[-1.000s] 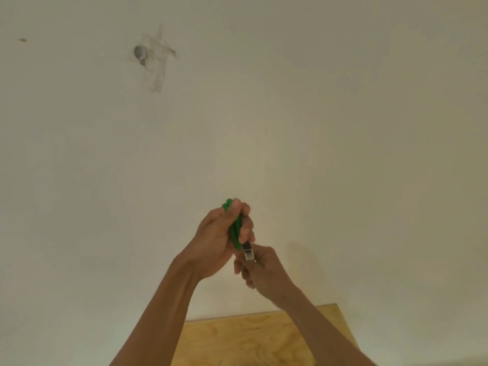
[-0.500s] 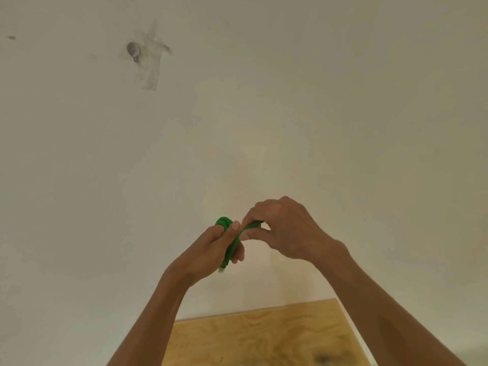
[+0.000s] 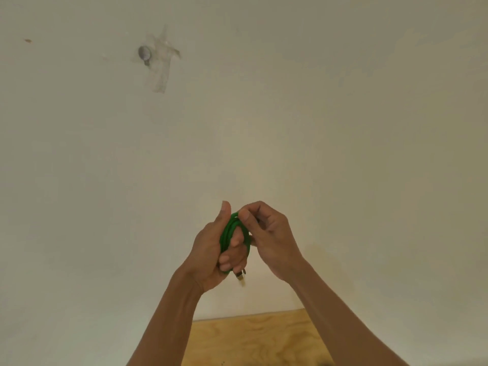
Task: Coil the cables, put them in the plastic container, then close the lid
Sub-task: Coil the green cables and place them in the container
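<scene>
Up in front of a pale wall point(image 3: 317, 128), both hands are raised and work on one green cable point(image 3: 230, 233). The left hand point(image 3: 211, 254) is closed around the cable, which is wound into a small bundle of several loops: the thumb stands straight up along the near side of the bundle, and the curled fingers come through and around the loops from below. A connector point(image 3: 240, 275) with a dark collar and a pale tip sticks out beneath the lowest fingers of that hand, pointing down. The right hand point(image 3: 266, 233) sits just beside it, touching the bundle; its thumb and forefinger are pinched on the top of the loops, while the other fingers curl loosely into the palm. Both forearms rise from the bottom edge of the view.

Below the hands, well apart from them, lies the corner of a light plywood bench point(image 3: 253, 339), its far edge against the wall. High on the wall to the left, a small round metal piece point(image 3: 144, 52) is stuck under strips of clear tape point(image 3: 161, 75), and a tiny brown mark point(image 3: 27, 40) shows further left.
</scene>
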